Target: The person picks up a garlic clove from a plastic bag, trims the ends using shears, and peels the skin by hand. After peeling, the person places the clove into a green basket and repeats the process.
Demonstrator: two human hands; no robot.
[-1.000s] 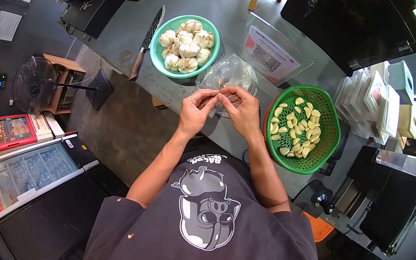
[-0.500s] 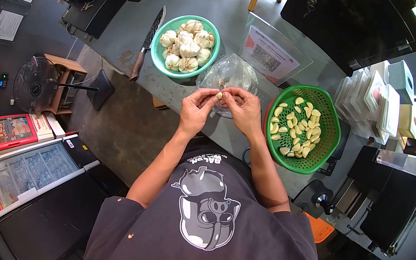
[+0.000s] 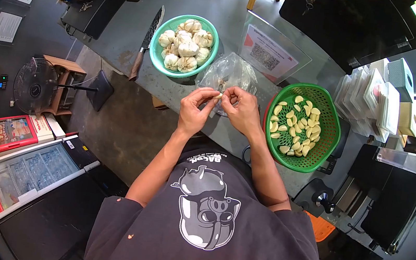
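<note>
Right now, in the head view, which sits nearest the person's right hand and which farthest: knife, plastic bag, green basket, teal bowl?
1. Plastic bag, just beyond the right hand, which pinches a garlic clove.
2. Green basket, to its right.
3. Teal bowl, up and to the left.
4. Knife, farthest, left of the bowl.

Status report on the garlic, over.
Left hand and right hand pinch one clove, by the bag. Peeled cloves in green basket. Nothing in the way.
</note>
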